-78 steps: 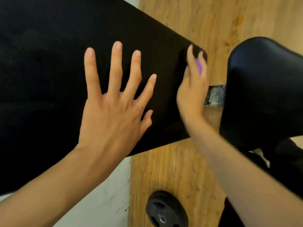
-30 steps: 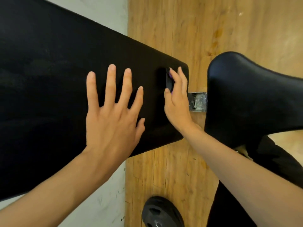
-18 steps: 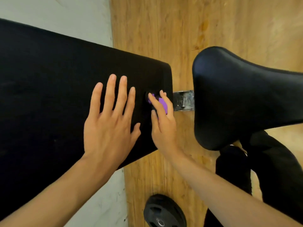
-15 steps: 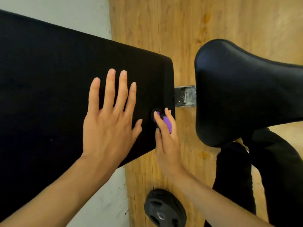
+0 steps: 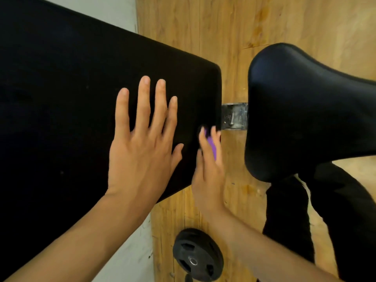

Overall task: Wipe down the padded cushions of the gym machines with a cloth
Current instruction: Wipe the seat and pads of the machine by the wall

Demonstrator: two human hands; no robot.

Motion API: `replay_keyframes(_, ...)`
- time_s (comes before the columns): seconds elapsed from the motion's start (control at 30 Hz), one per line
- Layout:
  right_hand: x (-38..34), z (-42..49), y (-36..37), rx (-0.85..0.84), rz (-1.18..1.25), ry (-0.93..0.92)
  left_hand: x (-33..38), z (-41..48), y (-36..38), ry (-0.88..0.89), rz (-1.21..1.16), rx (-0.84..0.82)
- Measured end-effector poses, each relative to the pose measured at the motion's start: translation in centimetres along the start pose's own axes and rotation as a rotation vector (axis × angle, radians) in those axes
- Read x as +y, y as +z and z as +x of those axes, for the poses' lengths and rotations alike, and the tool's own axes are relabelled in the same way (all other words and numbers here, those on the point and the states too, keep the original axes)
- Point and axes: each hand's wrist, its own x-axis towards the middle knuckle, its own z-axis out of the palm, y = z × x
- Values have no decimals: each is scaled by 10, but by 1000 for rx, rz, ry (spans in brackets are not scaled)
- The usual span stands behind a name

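A long black back pad (image 5: 61, 98) fills the left half of the view. My left hand (image 5: 142, 143) lies flat on it with its fingers straight and slightly spread. My right hand (image 5: 207, 171) is at the pad's right end, near the corner closest to me, holding a small purple cloth (image 5: 211, 146) against that end edge. Only a strip of the cloth shows between my fingers. A black padded seat (image 5: 305, 108) sits to the right, across a narrow gap.
A scuffed metal bracket (image 5: 234, 117) joins the two pads just above my right fingertips. A black weight plate (image 5: 197, 255) lies on the wooden floor (image 5: 223, 27) below my hands. Dark trouser legs (image 5: 335, 210) stand at the lower right.
My right hand has slid with the cloth along the pad's end edge towards me, from above the bracket to just below it. My left hand has stayed flat on the pad.
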Motion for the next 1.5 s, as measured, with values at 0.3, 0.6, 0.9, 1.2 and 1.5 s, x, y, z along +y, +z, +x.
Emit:
replay_keyframes(0.3,6,196,-13,-16,-137,-47,4,0,4,-10,-20,-14)
replay_keyframes(0.6,27,18,-16,-120,-108,2,2,1,4,-3,-27,5)
replay_keyframes(0.9,24,153,-19,-28,-77,-102,5,1,5,-8,-55,-2)
replay_keyframes(1.2,41,69,-12,-11,-128,50,5,1,3,1,-56,-14)
replay_keyframes(1.5,40,71,-15,68,-5,23,6,3,4,-13,-74,-4)
